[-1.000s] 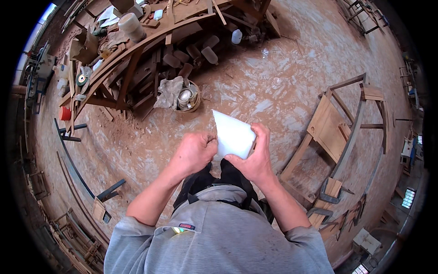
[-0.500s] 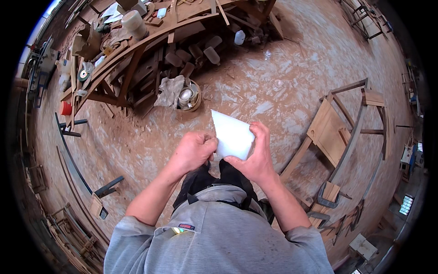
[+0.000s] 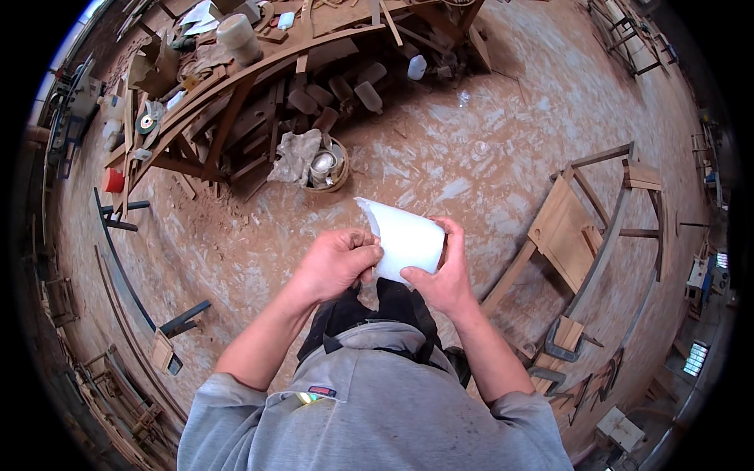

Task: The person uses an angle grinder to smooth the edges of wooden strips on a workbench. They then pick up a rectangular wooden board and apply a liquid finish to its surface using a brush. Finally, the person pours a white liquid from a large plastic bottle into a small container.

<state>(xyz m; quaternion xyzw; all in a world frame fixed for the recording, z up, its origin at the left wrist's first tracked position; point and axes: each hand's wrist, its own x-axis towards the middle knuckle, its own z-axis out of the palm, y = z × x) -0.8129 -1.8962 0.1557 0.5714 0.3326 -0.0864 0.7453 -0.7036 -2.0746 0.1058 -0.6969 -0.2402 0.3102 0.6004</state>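
Note:
A white sheet (image 3: 404,238), curled into a loose roll, is held in front of my chest with both hands. My left hand (image 3: 336,263) grips its left edge with fingers bent around it. My right hand (image 3: 444,275) holds the right and lower edge, thumb pressed on the front. The sheet's top left corner sticks up free. Below it are my grey shirt and dark trousers over the sawdust-covered floor.
A cluttered wooden workbench (image 3: 236,71) stands at the upper left, with a round basket (image 3: 328,166) of metal items and a rag beside its legs. A wooden frame (image 3: 577,228) lies on the floor at the right. A dark clamp (image 3: 184,318) lies at the lower left.
The flat sheet has been curled into a roll between my hands. My view has shifted slightly, with the workbench sliding a little down and right in the picture.

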